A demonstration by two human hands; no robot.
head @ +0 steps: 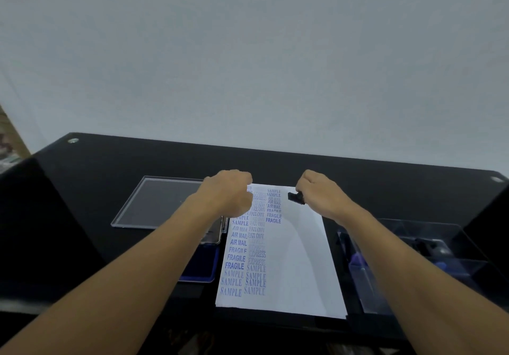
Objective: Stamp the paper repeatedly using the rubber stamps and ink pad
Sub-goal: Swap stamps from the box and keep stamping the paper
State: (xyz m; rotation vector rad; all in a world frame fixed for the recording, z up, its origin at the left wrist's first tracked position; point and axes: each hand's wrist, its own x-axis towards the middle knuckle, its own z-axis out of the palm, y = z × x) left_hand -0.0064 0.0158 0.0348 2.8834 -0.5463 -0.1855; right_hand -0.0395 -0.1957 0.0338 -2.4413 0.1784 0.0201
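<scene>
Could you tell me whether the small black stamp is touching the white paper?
Cannot tell: head view shows the small black stamp, in the right hand, overlapping the white paper; contact unclear.

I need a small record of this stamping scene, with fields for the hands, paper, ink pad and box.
left hand: fingers curled, at the paper's far left corner, nothing seen in it
right hand: pinches a black stamp at the paper's far right corner
paper: white, blue prints in columns on the left and middle, right side blank
ink pad: blue, open, left of the paper, partly under the left forearm
clear box: right of the paper, dark stamps inside
</scene>
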